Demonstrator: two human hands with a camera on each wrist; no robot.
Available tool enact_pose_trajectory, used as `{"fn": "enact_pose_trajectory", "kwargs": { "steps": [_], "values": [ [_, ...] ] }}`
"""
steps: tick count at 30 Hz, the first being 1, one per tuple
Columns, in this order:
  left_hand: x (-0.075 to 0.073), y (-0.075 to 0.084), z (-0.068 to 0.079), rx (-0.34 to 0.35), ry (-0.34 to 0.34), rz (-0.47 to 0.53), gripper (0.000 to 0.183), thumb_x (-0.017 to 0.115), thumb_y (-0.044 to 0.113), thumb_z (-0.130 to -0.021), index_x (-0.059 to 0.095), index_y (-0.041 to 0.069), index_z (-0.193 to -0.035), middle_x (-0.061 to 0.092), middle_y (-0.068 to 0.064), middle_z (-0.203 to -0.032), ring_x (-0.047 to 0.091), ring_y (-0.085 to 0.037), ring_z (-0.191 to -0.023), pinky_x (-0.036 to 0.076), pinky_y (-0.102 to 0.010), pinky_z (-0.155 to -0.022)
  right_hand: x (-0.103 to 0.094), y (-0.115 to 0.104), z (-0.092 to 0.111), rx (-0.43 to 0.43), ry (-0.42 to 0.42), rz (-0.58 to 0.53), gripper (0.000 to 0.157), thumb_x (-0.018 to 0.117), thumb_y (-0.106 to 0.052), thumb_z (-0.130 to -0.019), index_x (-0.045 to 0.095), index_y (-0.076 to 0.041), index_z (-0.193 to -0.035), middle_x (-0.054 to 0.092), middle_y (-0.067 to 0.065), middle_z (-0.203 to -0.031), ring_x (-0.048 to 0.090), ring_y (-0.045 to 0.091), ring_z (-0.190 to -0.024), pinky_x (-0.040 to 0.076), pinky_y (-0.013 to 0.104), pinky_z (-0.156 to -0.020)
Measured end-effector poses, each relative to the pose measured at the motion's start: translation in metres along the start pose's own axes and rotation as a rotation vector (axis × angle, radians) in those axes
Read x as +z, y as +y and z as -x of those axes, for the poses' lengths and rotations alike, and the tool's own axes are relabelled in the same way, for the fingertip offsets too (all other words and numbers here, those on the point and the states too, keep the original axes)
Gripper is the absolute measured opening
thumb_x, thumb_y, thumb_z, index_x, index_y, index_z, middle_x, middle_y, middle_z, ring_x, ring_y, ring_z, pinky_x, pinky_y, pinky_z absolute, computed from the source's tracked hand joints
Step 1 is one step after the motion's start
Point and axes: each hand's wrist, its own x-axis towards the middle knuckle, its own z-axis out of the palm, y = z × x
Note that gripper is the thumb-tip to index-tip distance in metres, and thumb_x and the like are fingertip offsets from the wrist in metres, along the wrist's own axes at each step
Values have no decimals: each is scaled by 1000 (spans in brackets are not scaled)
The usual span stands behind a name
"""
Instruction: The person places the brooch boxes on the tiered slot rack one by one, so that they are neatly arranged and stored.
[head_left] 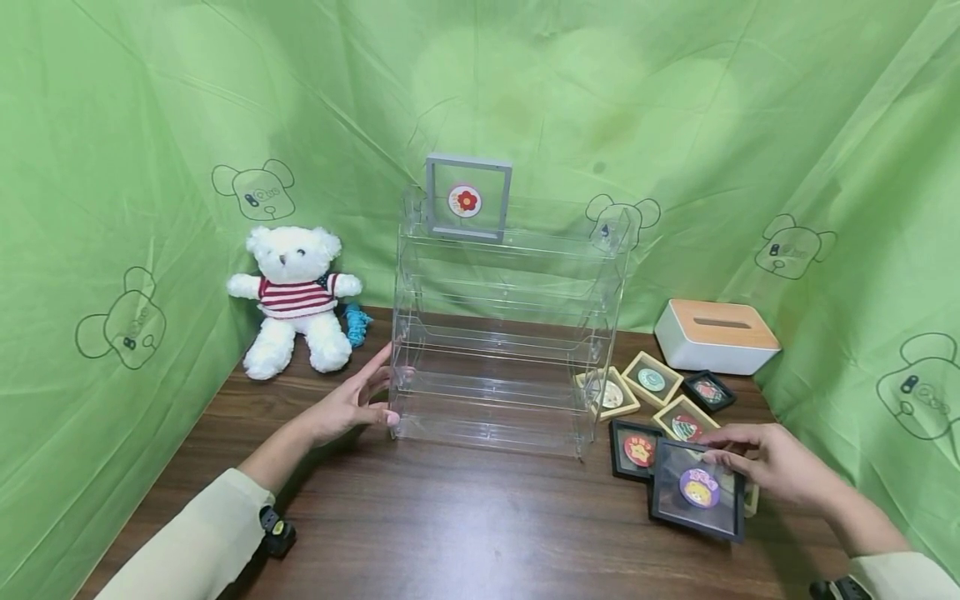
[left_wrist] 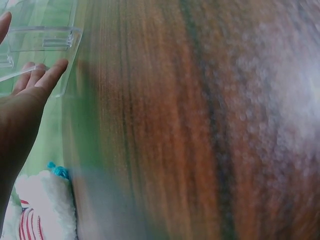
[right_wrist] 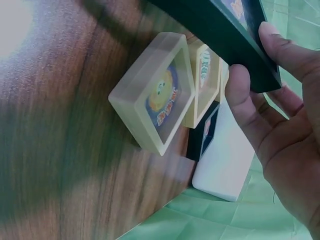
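Note:
My right hand (head_left: 780, 462) pinches a black-edged display frame (head_left: 675, 508) by its upper right corner; inside is a round purple badge with a yellow animal. In the right wrist view, thumb and fingers close on that dark edge, raised above other frames. My left hand (head_left: 348, 408) rests against the left side of a clear acrylic tiered rack (head_left: 491, 387), its fingers fairly straight and spread along the side panel. On the rack's top tier stands a grey frame (head_left: 468, 233) holding a red flower badge.
Several cream and black frames lie right of the rack, including a black one with a star badge (head_left: 639, 451) and a cream one (right_wrist: 135, 110). Behind them is a white tissue box (head_left: 712, 354) with a wooden lid. A white teddy bear (head_left: 296, 292) sits left, near a blue bundle (head_left: 356, 325).

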Motion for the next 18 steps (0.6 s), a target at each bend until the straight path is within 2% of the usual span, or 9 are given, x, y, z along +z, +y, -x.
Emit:
{"fn": "enact_pose_trajectory", "kwargs": {
  "steps": [5, 11, 15, 18],
  "values": [
    [0, -1, 0, -6, 0, -1, 120, 80, 6, -100, -5, 35, -179, 15, -33, -179, 8, -59, -168, 26, -76, -130, -5, -3, -4, -79, 60, 41, 39, 88, 9, -84, 84, -8, -118, 85, 5, -99, 73, -3, -80, 59, 15, -63],
    [-1, -1, 1, -18, -2, 11, 120, 80, 6, -101, -6, 37, -179, 11, -31, -181, 7, -58, -168, 24, -76, -130, -14, -7, -9, -94, 128, 120, 44, 91, 11, -78, 85, -7, -118, 86, 3, -101, 68, -8, -83, 54, 13, -63],
    [-1, -2, 0, -18, -6, 15, 120, 79, 6, -101, -6, 38, -178, 12, -31, -181, 7, -57, -168, 24, -76, -130, -21, -9, -13, -57, 132, 70, 46, 90, 11, -81, 84, -8, -123, 84, -7, -109, 71, -4, -79, 55, 15, -58],
    [-1, -2, 0, -19, -6, 16, 120, 80, 6, -101, -6, 38, -178, 12, -31, -181, 7, -57, -168, 23, -76, -130, -26, -12, -18, -65, 167, 67, 51, 90, 13, -79, 84, -9, -124, 81, -16, -117, 71, -4, -77, 54, 13, -57]
  ]
}}
